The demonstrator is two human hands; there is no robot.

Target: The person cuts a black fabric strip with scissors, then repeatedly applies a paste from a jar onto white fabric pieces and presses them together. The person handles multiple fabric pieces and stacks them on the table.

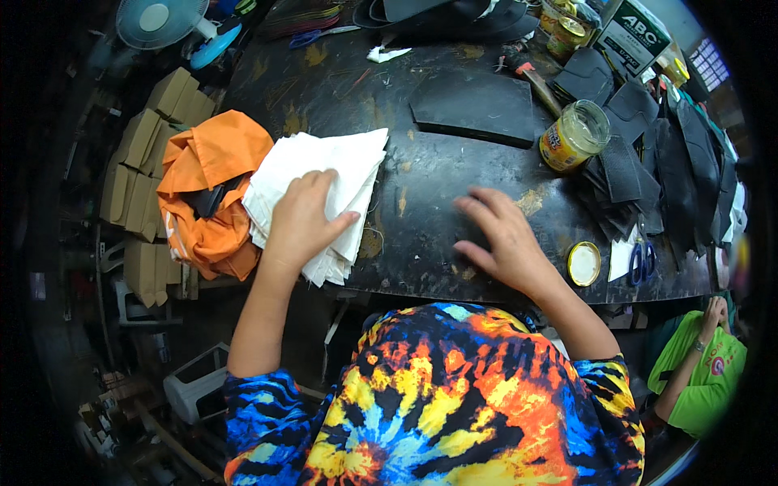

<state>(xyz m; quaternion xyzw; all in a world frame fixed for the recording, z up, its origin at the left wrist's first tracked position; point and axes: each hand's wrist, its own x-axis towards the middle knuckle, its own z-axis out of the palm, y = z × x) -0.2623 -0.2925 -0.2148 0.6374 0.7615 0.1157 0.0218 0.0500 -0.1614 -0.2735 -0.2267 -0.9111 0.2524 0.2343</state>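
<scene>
My left hand (304, 212) lies on a stack of folded white cloth or paper sheets (356, 162), fingers together and thumb spread out to the right. Just left of the stack is a crumpled orange cloth (223, 146) with small black pieces (207, 200) lying in its folds. My right hand (510, 243) is over the bare dark tabletop (429, 194), its fingers apart and holding nothing; they are slightly blurred. Beyond it rests a flat black slab (474, 104). An uncapped glass jar with a yellow label (559, 147) stands to its upper right.
A jar lid (583, 264) and blue-handled scissors (644, 259) lie near the right front edge. Black cut pieces (681, 174) are heaped at right, beside a hammer (533, 81). Cardboard boxes (138, 146) and a fan (162, 18) stand left. Another person in green (697, 373) is at lower right.
</scene>
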